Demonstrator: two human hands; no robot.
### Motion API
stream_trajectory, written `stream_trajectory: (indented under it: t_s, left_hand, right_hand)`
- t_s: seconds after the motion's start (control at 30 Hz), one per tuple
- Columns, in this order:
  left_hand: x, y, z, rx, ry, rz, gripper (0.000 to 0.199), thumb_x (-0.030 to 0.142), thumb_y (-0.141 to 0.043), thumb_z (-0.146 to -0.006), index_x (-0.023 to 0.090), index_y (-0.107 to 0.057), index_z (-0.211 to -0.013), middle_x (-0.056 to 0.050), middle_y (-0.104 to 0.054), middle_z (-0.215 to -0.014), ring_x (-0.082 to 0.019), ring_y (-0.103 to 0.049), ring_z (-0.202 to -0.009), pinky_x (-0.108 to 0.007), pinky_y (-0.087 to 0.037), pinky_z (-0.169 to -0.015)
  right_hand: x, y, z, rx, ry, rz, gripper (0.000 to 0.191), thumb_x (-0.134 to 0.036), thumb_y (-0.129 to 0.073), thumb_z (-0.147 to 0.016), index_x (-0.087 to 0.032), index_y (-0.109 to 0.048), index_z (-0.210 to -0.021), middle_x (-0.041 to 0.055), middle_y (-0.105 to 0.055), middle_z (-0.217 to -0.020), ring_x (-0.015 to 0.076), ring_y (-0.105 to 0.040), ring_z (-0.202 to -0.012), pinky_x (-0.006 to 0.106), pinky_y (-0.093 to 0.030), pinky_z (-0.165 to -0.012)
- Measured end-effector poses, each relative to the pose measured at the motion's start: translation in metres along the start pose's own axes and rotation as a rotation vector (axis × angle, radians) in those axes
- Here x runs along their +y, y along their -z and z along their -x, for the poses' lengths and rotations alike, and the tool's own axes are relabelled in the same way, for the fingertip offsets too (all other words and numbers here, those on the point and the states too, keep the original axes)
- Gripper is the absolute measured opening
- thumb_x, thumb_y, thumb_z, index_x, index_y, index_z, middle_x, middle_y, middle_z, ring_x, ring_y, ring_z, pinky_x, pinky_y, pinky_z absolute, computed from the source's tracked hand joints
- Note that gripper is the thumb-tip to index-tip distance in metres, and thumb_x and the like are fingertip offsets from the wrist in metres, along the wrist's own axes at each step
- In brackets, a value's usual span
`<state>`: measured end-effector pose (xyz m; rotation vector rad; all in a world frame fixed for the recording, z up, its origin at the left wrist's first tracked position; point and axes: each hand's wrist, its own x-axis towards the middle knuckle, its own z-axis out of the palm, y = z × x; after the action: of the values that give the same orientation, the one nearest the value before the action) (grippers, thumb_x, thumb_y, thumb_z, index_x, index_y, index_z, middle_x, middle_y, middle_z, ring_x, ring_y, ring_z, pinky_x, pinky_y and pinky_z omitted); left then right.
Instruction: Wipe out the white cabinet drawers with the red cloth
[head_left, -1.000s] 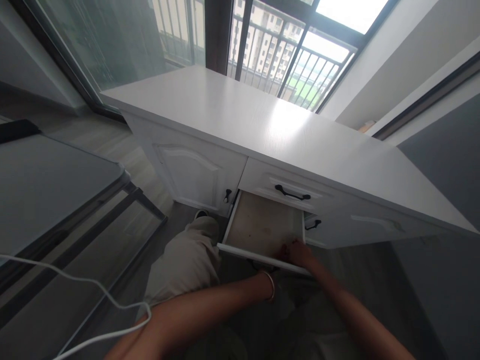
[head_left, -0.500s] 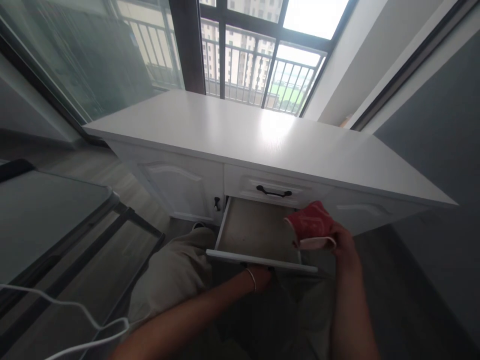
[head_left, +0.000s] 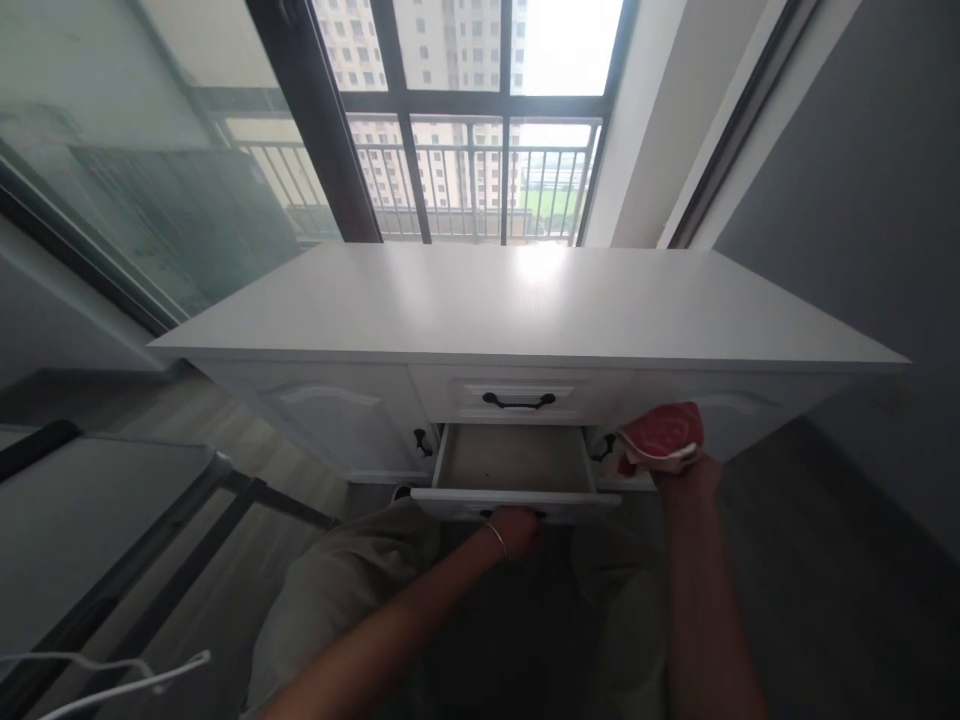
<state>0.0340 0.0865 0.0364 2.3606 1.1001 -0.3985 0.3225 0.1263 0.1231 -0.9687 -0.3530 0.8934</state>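
A white cabinet (head_left: 525, 310) stands in front of me, its lower middle drawer (head_left: 517, 460) pulled partly out, with no items visible inside. My left hand (head_left: 516, 530), with a bracelet at the wrist, is closed on the black handle at that drawer's front. The upper drawer (head_left: 517, 397) is closed. To the right of the open drawer, my right hand (head_left: 686, 478) grips a red cloth (head_left: 664, 435), bunched up near the right door's black handle (head_left: 603, 447).
A grey-topped table or rack with a dark frame (head_left: 112, 500) is at the left, with a white cable (head_left: 127, 680) near it. Behind the cabinet is a window (head_left: 472, 150). A dark grey wall (head_left: 862, 200) rises at the right.
The drawer has moved inward and sticks out less, with my left hand still at its handle. My right hand has shifted the red cloth away from over the drawer. The view has tilted and turned.
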Motion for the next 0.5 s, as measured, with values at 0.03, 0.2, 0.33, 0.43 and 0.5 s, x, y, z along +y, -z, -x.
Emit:
stream_trajectory:
  t_s: [0.03,0.2,0.33,0.43,0.5]
  left_hand:
    - [-0.004,0.008,-0.006,-0.012,0.014,0.006,0.035,0.033,-0.048,-0.094,0.017,-0.077,-0.103,-0.017,-0.077,-0.107,-0.033,-0.071,-0.106,-0.046,-0.056,-0.089]
    - [-0.02,0.037,-0.037,-0.12,0.034,0.05,0.032,0.03,-0.047,-0.096,0.017,-0.076,-0.102,-0.01,-0.079,-0.09,-0.023,-0.075,-0.086,-0.033,-0.057,-0.078]
    - [-0.03,0.053,-0.056,-0.155,0.069,0.107,0.032,0.028,-0.045,-0.097,0.016,-0.074,-0.106,-0.009,-0.079,-0.087,-0.019,-0.075,-0.077,-0.029,-0.056,-0.074]
    - [-0.038,0.067,-0.07,-0.12,0.109,0.13,0.031,0.027,-0.046,-0.096,0.015,-0.073,-0.102,-0.01,-0.079,-0.088,-0.02,-0.075,-0.082,-0.03,-0.056,-0.078]
    - [-0.042,0.077,-0.078,-0.085,0.134,0.148,0.031,0.026,-0.045,-0.096,0.015,-0.073,-0.102,-0.01,-0.079,-0.09,-0.02,-0.075,-0.087,-0.029,-0.055,-0.081]
  right_hand:
    - [-0.001,0.002,-0.006,0.044,-0.008,-0.032,0.018,-0.033,-0.055,-0.089,-0.02,-0.068,-0.092,0.003,-0.069,-0.093,0.0197,-0.068,-0.086,0.041,-0.06,-0.08]
    - [0.0,0.019,-0.024,0.167,-0.129,-0.127,0.016,-0.019,-0.047,-0.068,-0.021,-0.06,-0.078,0.0025,-0.068,-0.082,0.0181,-0.068,-0.078,0.036,-0.061,-0.076]
    - [0.003,0.025,-0.027,0.182,-0.118,-0.16,0.024,-0.016,-0.046,-0.061,-0.022,-0.06,-0.079,0.0019,-0.067,-0.08,0.0175,-0.069,-0.076,0.037,-0.061,-0.078]
    - [-0.001,0.02,-0.021,0.183,-0.113,-0.229,0.034,-0.015,-0.047,-0.062,-0.021,-0.065,-0.089,0.004,-0.071,-0.089,0.019,-0.071,-0.084,0.039,-0.061,-0.083]
    - [-0.008,0.014,-0.015,0.171,-0.109,-0.264,0.038,-0.014,-0.047,-0.062,-0.02,-0.068,-0.094,0.0053,-0.072,-0.094,0.0197,-0.072,-0.089,0.041,-0.061,-0.086]
